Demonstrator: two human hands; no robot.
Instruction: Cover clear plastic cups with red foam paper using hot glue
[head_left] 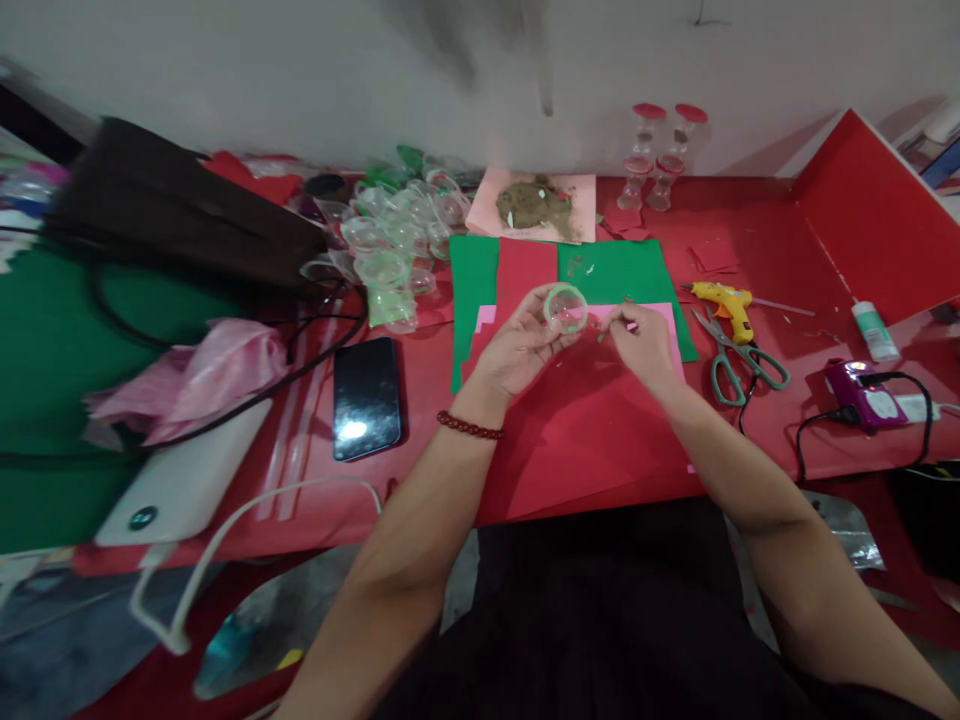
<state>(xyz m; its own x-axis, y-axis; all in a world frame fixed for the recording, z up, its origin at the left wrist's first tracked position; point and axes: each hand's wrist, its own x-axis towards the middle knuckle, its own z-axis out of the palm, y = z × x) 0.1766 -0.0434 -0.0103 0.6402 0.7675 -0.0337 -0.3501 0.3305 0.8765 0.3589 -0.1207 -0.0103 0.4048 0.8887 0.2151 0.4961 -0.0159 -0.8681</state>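
My left hand [525, 343] is closed around the side of a small clear plastic cup [566, 311], its round pale-green rim turned toward me. Close by on the right, my right hand [637, 340] has its fingers pinched together. A small greenish bit shows at its fingertips, too small to name. Both hands are above stacked sheets of red paper [577, 420], with pink and green paper [622, 265] beneath. A few clear scraps lie on the green sheet behind the cup.
Clear cups [397, 235] are heaped at back left, beside sand on paper [484, 205]. Joined-cup hourglass shapes [636, 165] stand by the wall. Rightward lie a yellow glue gun [724, 297], scissors [739, 358], a bottle [875, 331] and a purple adapter [862, 395]. A phone [367, 397] lies left.
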